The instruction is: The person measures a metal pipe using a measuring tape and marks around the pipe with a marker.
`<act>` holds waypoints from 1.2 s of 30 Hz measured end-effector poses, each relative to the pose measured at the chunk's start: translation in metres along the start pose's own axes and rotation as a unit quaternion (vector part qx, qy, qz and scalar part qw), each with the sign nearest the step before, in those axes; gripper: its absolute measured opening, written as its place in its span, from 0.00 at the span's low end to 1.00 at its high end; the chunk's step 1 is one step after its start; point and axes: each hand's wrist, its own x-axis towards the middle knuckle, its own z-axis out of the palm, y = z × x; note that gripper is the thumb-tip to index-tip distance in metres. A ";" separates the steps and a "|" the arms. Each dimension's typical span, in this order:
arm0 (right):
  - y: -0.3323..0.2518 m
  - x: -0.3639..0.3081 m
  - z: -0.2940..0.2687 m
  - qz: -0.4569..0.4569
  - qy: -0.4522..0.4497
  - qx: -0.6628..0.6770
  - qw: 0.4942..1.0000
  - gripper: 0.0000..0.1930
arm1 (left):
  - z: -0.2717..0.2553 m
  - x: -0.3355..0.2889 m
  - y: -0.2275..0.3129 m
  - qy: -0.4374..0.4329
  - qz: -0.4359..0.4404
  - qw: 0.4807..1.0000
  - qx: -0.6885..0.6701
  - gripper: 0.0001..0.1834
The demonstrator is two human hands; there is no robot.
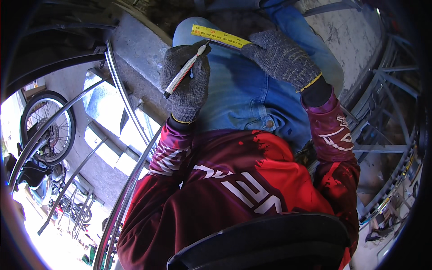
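Both hands are gloved in grey knit and raised over the jeans [243, 85]. The left hand [186, 76], its forearm rising nearly upright, curls its fingers about a white marker [185, 71], which slants up and to the right, its tip just beside the tape's lower edge. The right hand [285, 58], its forearm leaning inward, pinches the right end of the yellow measuring tape [218, 36] between thumb and fingers; the tape's blade extends leftward above the knee, printed face showing.
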 end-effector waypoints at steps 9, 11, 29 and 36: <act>-0.005 0.002 -0.006 0.008 0.011 0.038 0.999 0.22 | -0.007 0.002 0.005 -0.038 -0.001 0.998 0.050 0.09; -0.007 0.002 -0.008 0.023 -0.005 0.044 0.999 0.22 | -0.009 0.001 0.006 -0.064 -0.007 0.995 0.072 0.10; -0.006 -0.001 -0.007 0.005 0.018 0.040 0.999 0.21 | -0.007 0.000 0.006 -0.043 -0.023 0.998 0.038 0.09; -0.008 0.002 -0.012 0.009 -0.023 0.041 0.999 0.21 | -0.012 0.004 0.008 -0.040 0.033 0.997 0.061 0.08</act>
